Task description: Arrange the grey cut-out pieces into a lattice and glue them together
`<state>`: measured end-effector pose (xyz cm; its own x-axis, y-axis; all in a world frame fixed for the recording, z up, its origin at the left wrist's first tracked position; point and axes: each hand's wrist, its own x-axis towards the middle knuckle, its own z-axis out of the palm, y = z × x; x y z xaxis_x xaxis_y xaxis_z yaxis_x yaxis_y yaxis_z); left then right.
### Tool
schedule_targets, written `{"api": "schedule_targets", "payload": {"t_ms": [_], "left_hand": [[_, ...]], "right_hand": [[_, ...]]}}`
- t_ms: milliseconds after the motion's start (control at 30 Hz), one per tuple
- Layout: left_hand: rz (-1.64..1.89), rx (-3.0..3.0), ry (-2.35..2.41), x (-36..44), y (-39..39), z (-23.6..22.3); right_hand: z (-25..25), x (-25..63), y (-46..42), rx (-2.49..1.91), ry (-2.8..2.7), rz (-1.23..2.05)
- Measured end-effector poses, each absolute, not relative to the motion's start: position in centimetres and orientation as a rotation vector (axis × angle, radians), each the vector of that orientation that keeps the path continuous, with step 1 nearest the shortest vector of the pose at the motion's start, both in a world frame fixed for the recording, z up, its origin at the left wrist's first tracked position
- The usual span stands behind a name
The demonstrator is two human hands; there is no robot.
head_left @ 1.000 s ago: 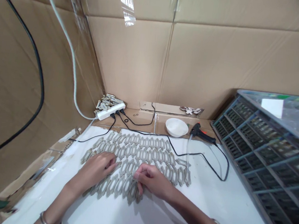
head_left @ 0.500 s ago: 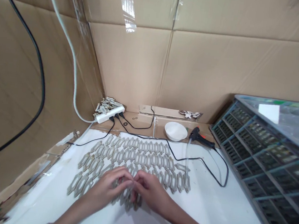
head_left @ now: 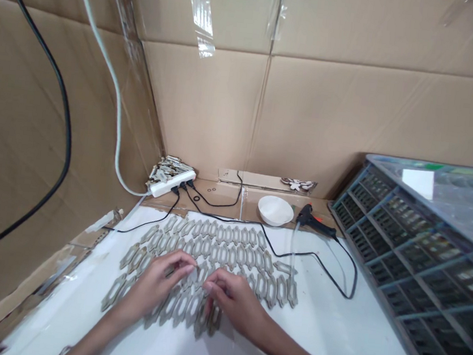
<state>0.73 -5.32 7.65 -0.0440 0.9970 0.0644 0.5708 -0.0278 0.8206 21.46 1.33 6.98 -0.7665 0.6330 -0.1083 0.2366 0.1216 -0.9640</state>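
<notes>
Rows of grey, elongated frame-shaped pieces (head_left: pixel 181 306) with open middles lie on the white work surface. Over the left part of these rows, my left hand (head_left: pixel 159 278) is closed in a pinch, thumb against fingertips. A tiny dark bit shows at its tips, too small to name. My right hand (head_left: pixel 237 300) hovers just across from it, also pinched, and whatever its fingers hold is hidden. A narrow gap separates the two hands. Both partly cover the pieces beneath them.
A black glue gun (head_left: pixel 317 222) rests at the back right, its cord looping across the surface. Beside it is a white bowl (head_left: pixel 275 211). A white power strip (head_left: pixel 172 184) sits by a pile of scraps (head_left: pixel 169 168). A grey plastic crate (head_left: pixel 382 251) stands right; cardboard walls (head_left: pixel 202 105) enclose the back and left.
My hands were together at the fingertips and have moved apart. The left hand shifted left and slightly up; the right stayed nearly in place. More of the front pieces now show.
</notes>
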Motion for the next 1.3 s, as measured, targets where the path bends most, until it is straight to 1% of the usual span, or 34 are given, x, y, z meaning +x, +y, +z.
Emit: {"api": "schedule_targets", "payload": {"t_ms": [300,667,1000,1100,1300], "left_hand": [[0.760,1.717,1.745,-0.9,-4.5,6.3],[0.696,1.733,1.768,-0.7,-4.6,6.1],[0.708,1.819,1.765,-0.9,-4.5,5.2],[0.710,1.846,1.772,-1.1,-4.5,5.0],[0.689,1.872,1.780,-1.0,-4.4,4.7]], "right_hand": [[7.3,21.6,1.8,-0.865,-2.047,1.705],[7.4,21.7,2.0,-0.894,-2.041,1.704],[7.2,21.7,2.3,-0.895,-1.988,1.748],[7.3,21.6,2.5,-0.889,-1.833,1.916],[7.5,21.7,3.6,-0.828,-1.221,2.489]]}}
